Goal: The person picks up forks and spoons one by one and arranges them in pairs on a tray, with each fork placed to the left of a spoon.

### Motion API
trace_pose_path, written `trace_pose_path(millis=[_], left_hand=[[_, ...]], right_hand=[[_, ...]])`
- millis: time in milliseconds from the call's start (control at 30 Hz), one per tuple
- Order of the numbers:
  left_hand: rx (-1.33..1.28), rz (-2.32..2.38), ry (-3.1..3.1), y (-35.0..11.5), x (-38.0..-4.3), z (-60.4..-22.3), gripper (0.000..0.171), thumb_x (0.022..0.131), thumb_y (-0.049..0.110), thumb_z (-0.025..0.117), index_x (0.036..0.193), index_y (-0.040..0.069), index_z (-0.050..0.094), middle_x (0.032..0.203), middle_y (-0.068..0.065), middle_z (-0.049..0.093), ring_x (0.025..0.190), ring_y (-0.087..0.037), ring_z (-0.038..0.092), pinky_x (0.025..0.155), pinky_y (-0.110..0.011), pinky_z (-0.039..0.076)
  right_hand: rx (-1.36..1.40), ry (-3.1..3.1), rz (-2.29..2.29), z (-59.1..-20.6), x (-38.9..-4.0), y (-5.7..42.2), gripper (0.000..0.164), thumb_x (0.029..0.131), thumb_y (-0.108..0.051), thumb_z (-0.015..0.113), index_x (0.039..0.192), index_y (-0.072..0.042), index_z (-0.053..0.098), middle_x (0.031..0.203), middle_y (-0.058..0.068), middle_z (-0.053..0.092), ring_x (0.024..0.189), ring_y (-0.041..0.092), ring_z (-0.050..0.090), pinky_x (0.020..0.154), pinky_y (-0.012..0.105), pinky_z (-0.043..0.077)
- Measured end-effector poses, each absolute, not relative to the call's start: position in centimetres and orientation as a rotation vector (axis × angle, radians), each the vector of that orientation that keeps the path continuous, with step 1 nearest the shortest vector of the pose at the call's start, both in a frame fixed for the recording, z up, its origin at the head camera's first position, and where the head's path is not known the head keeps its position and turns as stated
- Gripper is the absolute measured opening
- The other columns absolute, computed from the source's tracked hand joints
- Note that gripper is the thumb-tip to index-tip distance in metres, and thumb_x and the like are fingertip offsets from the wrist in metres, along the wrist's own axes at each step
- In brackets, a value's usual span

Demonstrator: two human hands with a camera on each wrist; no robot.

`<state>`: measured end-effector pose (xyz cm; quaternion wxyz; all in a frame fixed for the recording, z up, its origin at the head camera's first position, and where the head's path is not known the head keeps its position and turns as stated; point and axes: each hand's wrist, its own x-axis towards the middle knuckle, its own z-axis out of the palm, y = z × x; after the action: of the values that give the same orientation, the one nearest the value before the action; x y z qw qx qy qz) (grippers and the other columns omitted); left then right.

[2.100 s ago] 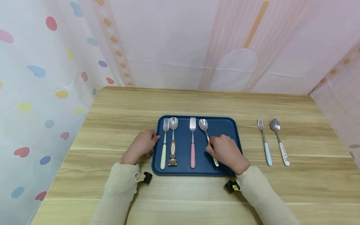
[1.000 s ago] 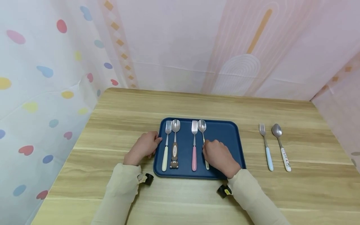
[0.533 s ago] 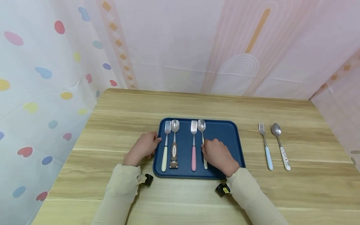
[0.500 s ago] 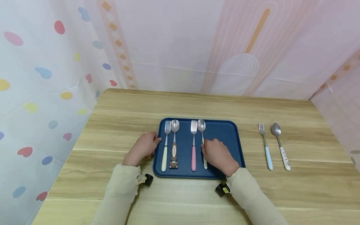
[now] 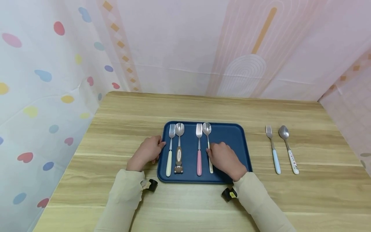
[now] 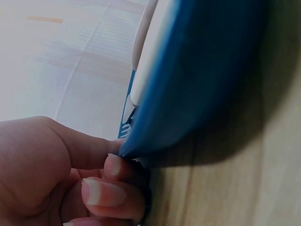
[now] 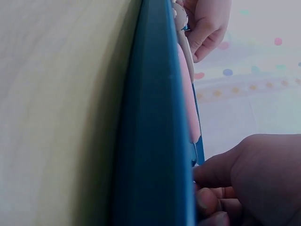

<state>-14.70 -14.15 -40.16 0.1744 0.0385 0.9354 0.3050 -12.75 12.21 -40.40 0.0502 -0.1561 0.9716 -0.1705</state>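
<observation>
In the head view a dark blue tray (image 5: pixel 229 132) lies on the table with two fork-and-spoon pairs on it. My left hand (image 5: pixel 147 150) grips the tray's left rim, thumb on top and fingertips curled under the edge in the left wrist view. With curled fingers, my right hand (image 5: pixel 226 159) holds the cream handle of a spoon (image 5: pixel 207 129), just right of a pink-handled fork (image 5: pixel 199 161). That spoon lies almost parallel to the fork. At the tray's left side are a pale-yellow-handled fork (image 5: pixel 169 162) and a spoon with a brown bear handle (image 5: pixel 178 158).
Right of the tray, a blue-handled fork (image 5: pixel 276 161) and a spoon with a patterned white handle (image 5: pixel 292 159) lie on the wooden table (image 5: pixel 185 206). A patterned curtain (image 5: pixel 179 48) hangs behind the table's back edge and along both sides.
Over two seconds my right hand shifted left, bringing the cream-handled spoon from slanted to nearly straight and closer to the pink-handled fork. My left hand stayed at the tray rim.
</observation>
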Motion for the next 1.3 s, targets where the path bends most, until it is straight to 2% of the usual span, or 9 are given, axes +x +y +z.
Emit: trace_pose_path(millis=[233, 400, 667, 1000, 1233, 1300], left_hand=[[0.108, 0.859, 2.650, -14.1, -14.8, -40.3, 0.025, 0.099, 0.020, 0.042, 0.081, 0.005, 0.049, 0.054, -0.007, 0.051, 0.037, -0.019, 0.049, 0.038, -0.027, 0.038], [0.108, 0.851, 2.643, -14.2, -14.9, -40.3, 0.024, 0.099, 0.021, 0.042, 0.083, 0.005, 0.050, 0.055, -0.007, 0.052, 0.037, -0.020, 0.049, 0.039, -0.027, 0.038], [0.100, 0.849, 2.654, -14.5, -14.9, -40.2, 0.024, 0.099, 0.020, 0.042, 0.082, 0.004, 0.049, 0.055, -0.007, 0.052, 0.038, -0.020, 0.049, 0.039, -0.027, 0.038], [0.075, 0.855, 2.645, -14.7, -14.6, -40.2, 0.025, 0.099, 0.021, 0.042, 0.082, 0.005, 0.050, 0.055, -0.007, 0.052, 0.038, -0.020, 0.049, 0.038, -0.027, 0.038], [0.114, 0.847, 2.666, -14.9, -14.3, -40.2, 0.025, 0.099, 0.021, 0.043, 0.080, 0.005, 0.049, 0.053, -0.007, 0.053, 0.036, -0.019, 0.049, 0.037, -0.027, 0.038], [0.108, 0.842, 2.668, -15.0, -14.3, -40.2, 0.025, 0.098, 0.021, 0.043, 0.081, 0.005, 0.049, 0.053, -0.007, 0.053, 0.036, -0.019, 0.049, 0.038, -0.027, 0.038]], right_hand=[[-0.490, 2.940, -0.515, -40.0, -12.4, 13.0, 0.032, 0.093, -0.026, 0.053, 0.065, -0.012, 0.055, 0.049, 0.002, 0.044, 0.043, 0.012, 0.044, 0.039, 0.024, 0.033], [-0.470, 2.964, -0.518, -39.2, -12.1, 14.8, 0.030, 0.094, -0.027, 0.052, 0.069, -0.012, 0.057, 0.050, 0.001, 0.044, 0.044, 0.012, 0.044, 0.041, 0.025, 0.035], [-0.454, 3.045, -0.603, -37.3, -12.4, 19.3, 0.031, 0.096, -0.025, 0.048, 0.070, -0.009, 0.053, 0.053, 0.000, 0.042, 0.043, 0.012, 0.040, 0.042, 0.027, 0.035], [-0.259, 3.019, -0.599, -35.7, -12.1, 26.5, 0.032, 0.096, -0.022, 0.046, 0.071, -0.004, 0.054, 0.053, 0.000, 0.040, 0.045, 0.014, 0.038, 0.043, 0.029, 0.033], [-0.091, 2.914, -0.604, -35.3, -11.4, 30.4, 0.033, 0.097, -0.025, 0.045, 0.084, 0.003, 0.057, 0.057, 0.002, 0.051, 0.049, 0.016, 0.043, 0.046, 0.031, 0.036], [-0.073, 2.888, -0.589, -35.4, -11.3, 30.9, 0.033, 0.096, -0.026, 0.047, 0.081, 0.002, 0.056, 0.058, 0.003, 0.053, 0.050, 0.017, 0.045, 0.048, 0.032, 0.036]])
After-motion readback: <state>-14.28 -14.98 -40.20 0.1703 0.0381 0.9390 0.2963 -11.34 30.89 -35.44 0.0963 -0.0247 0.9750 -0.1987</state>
